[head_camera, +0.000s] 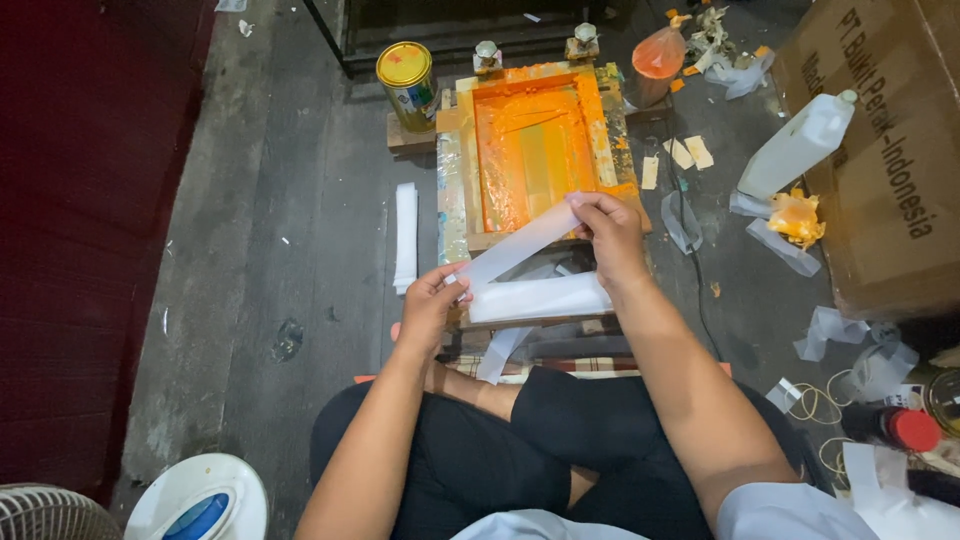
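Black-trousered crossed legs (520, 450) nearest me; left hand (432, 300) and right hand (608, 228) pinch opposite ends of thin translucent plastic strip (520, 245), fingers closed; orange-inked wooden screen frame (535, 150) beyond.

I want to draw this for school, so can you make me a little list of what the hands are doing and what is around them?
Left hand: pinches the lower end of a white strip
Right hand: pinches the strip's upper end
Under the strip: a stack of white strips
Ahead: a wooden frame covered in orange ink
Left of frame: a yellow-lidded tin
Right side: a white bottle leaning on a cardboard box
Floor: grey, with scattered scraps
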